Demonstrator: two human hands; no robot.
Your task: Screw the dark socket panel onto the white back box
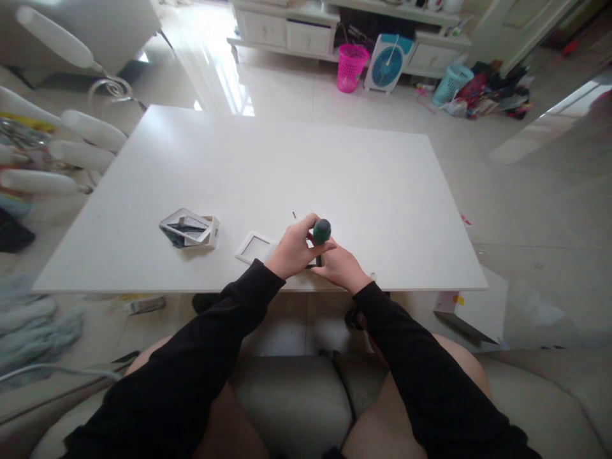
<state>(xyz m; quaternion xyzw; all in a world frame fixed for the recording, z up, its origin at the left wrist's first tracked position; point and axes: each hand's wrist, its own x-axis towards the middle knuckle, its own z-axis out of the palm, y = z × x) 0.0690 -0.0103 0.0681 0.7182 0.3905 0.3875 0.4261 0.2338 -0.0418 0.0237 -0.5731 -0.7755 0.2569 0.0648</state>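
Note:
In the head view, my left hand (292,248) is closed around a screwdriver (322,231) with a green and black handle, seen nearly end-on from above. Close against it, my right hand (342,266) is closed on a small white piece with dark edges (319,261), mostly covered by the fingers. The screwdriver's tip is hidden. To the left of my hands lies a flat white square frame (241,252). Just beyond my left hand is a tiny dark strip (294,215), too small to name.
A white table (287,159) spans the front. On its left stands an open white box (213,233) with dark and white parts inside. A small clear round item (373,276) lies by the near edge. Beyond are a pink basket (351,69) and a blue fan (387,64).

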